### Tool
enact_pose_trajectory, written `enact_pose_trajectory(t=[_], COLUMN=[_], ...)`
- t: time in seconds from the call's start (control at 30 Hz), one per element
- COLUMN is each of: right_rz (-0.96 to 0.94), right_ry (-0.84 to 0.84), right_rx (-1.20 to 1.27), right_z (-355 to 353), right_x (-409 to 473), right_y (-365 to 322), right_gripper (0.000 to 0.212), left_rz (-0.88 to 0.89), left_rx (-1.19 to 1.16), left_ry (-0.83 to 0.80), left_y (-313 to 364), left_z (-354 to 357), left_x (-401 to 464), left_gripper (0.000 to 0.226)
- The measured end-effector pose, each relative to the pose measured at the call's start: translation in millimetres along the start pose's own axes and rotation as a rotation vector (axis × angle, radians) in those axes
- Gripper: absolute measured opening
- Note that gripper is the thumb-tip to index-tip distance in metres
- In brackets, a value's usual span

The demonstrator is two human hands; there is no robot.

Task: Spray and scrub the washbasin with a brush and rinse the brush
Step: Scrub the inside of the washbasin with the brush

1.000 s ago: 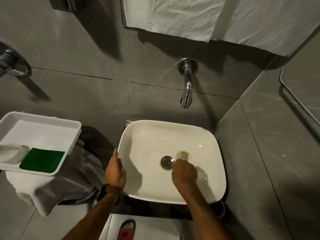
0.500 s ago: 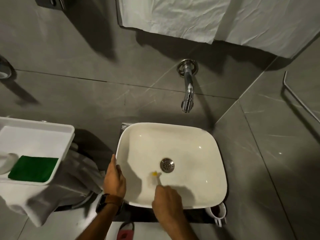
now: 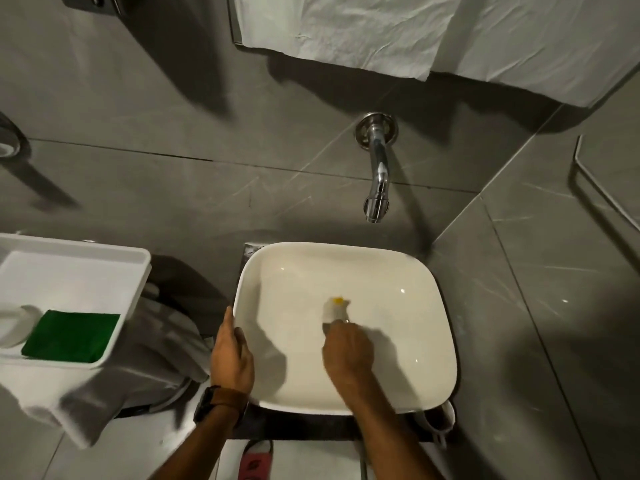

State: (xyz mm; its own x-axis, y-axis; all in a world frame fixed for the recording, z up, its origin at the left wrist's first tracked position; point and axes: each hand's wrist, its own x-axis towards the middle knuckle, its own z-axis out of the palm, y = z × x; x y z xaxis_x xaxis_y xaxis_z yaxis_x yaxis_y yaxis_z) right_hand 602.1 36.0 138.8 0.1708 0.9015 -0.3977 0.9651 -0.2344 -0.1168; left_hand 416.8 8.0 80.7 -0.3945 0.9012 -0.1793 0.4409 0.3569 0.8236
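A white square washbasin (image 3: 408, 271) sits below a chrome wall tap (image 3: 377, 174). My right hand (image 3: 346, 351) is inside the bowl, closed around a small brush (image 3: 334, 308) with a pale head and a yellow tip. The brush head rests on the basin floor near the middle and covers the drain, and it looks blurred. My left hand (image 3: 230, 358), with a watch at the wrist, lies flat against the basin's left rim.
A white tray (image 3: 79, 268) at the left holds a green scrub pad (image 3: 71, 336) and a white bottle (image 3: 15, 323), above a crumpled white cloth (image 3: 114, 386). A white mug (image 3: 438, 417) stands at the basin's front right corner. White paper hangs above the tap.
My right hand drew the brush back to the basin's front left, then pushed it forward again to the middle over the drain. My left hand stayed on the rim.
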Motion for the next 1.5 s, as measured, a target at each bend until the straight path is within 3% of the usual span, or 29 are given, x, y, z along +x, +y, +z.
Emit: enact_pose_trajectory(t=[0.1,0.17,0.4,0.5,0.6,0.73,0.83,0.93,1.1,1.23,1.3,1.4,1.5], right_rz=[0.084,0.001,0.044,-0.11,-0.225,-0.071,0.088,0.128,0.0,-0.02,0.056,0.262,0.367], right_ry=[-0.016,-0.106,-0.021,-0.151,0.015,0.101,0.062,0.016,-0.162,-0.197,-0.186,-0.118,-0.117], right_rx=[-0.051,-0.069,-0.048,-0.039,-0.051,-0.146,-0.145,-0.1,-0.023,0.217,0.492,1.109,1.368], right_z=[1.5,17.3,10.3,30.5,22.1,-19.2,-25.5,-10.5,20.2,0.4,-15.9,-34.2,-46.7], right_x=[-16.8,-50.3,-20.9,-61.0,-22.0,39.3,19.4,-27.1,-82.1,-54.7,-39.4,-31.9,-33.0], right_y=[36.0,25.5,20.3,-14.6,-53.8,-19.4,44.6,85.9,46.1,8.5,4.8,11.8,26.9], right_gripper=[0.031,0.029,0.027,0.029,0.033,0.032,0.031,0.031,0.037,0.032,0.029,0.024,0.02], left_rz=[0.001,0.001,0.001,-0.027,-0.017,0.003,0.014,0.015,0.009,0.073,0.201,0.37,0.489], left_rx=[-0.004,-0.012,-0.021,-0.04,-0.05,-0.032,-0.026,-0.036,-0.007,0.061,0.112,0.041,-0.069], left_ry=[0.016,0.016,0.022,0.012,0.002,0.012,0.029,0.034,0.02,-0.001,0.002,-0.035,-0.065], left_y=[0.8,1.6,3.6,1.5,0.1,-1.0,1.8,4.8,4.5,12.6,30.3,85.6,160.1], left_z=[0.0,-1.0,-1.8,-0.9,0.4,2.2,1.0,0.4,-1.0,-3.3,-4.3,-0.5,5.5], left_x=[-1.9,-2.3,-2.3,-2.6,-1.5,1.2,-0.7,-1.2,0.5,1.0,6.4,21.4,36.8], left_gripper=[0.052,0.052,0.052,0.053,0.052,0.054,0.055,0.055,0.054,0.058,0.058,0.045,0.031])
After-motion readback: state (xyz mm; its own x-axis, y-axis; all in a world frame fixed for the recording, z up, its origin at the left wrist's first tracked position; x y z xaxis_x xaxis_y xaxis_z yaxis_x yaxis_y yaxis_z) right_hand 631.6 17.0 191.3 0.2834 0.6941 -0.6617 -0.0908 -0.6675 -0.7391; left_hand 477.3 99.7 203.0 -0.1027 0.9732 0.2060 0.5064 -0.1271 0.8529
